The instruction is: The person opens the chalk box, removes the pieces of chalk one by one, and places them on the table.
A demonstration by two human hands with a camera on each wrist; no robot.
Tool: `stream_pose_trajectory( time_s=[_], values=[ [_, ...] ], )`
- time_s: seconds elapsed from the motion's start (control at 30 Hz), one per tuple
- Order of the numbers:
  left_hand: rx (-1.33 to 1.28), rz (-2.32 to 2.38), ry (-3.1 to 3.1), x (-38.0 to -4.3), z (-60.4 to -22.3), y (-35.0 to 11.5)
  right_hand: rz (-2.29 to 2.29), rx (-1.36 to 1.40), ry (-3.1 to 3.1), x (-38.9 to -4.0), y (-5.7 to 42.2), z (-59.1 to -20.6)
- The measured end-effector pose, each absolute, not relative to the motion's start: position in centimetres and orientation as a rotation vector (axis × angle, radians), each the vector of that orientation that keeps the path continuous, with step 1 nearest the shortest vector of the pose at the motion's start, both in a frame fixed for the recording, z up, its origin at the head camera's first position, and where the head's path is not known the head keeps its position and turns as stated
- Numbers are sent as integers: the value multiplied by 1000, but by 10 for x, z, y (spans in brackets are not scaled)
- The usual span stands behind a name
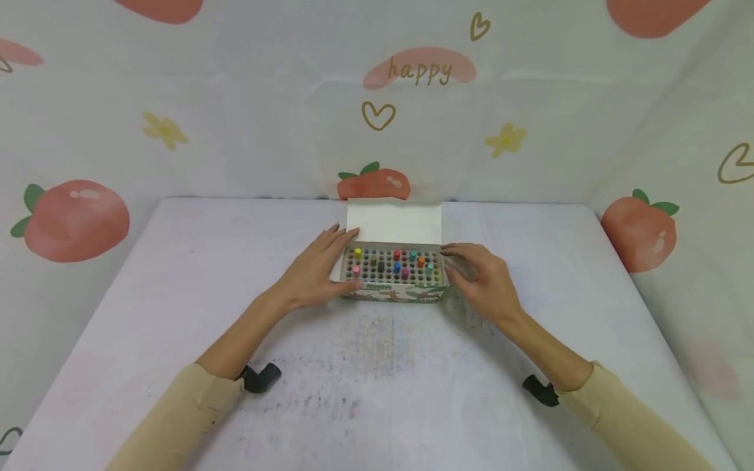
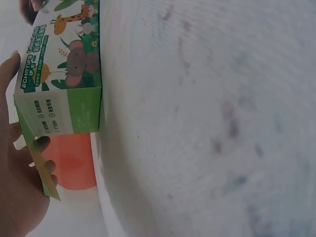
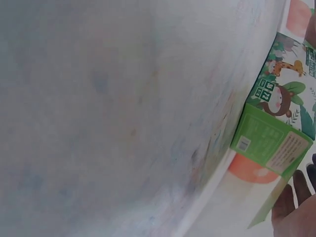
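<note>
A small cardboard box (image 1: 393, 293) with animal prints stands on the table, its white lid (image 1: 394, 221) raised at the back. Its top tray is full of holes, and several short coloured sticks, among them a yellow stick (image 1: 358, 253) and an orange stick (image 1: 421, 261), poke out. My left hand (image 1: 315, 268) spans the left end, thumb at the front corner and fingers stretched toward the lid. At the right end is my right hand (image 1: 485, 281), its fingertips by the back corner and its thumb by the side. Green side flaps show near the fingers in both wrist views.
The white table (image 1: 377, 405) carries faint coloured smudges in front of the box. A white cloth (image 1: 265, 98) printed with fruit, hearts and flowers hangs behind it. Black wrist mounts (image 1: 259, 378) sit under both sleeves.
</note>
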State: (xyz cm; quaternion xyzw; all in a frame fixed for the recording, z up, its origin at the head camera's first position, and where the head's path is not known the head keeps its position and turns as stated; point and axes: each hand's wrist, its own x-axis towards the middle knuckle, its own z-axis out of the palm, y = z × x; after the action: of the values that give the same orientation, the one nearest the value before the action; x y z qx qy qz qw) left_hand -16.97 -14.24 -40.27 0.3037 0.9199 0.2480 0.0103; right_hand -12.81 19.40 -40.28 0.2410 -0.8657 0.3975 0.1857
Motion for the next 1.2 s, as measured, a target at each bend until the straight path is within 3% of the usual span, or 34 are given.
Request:
stream_pose_trajectory(
  time_s=[0.53,1.2],
  values=[
    [786,1166,2616,-179,-409,-136,1228,551,-2634,-129,182,-398],
    [720,1260,2506,-182,-412,-137,1141,573,-2782,-138,179,-389]
  ],
)
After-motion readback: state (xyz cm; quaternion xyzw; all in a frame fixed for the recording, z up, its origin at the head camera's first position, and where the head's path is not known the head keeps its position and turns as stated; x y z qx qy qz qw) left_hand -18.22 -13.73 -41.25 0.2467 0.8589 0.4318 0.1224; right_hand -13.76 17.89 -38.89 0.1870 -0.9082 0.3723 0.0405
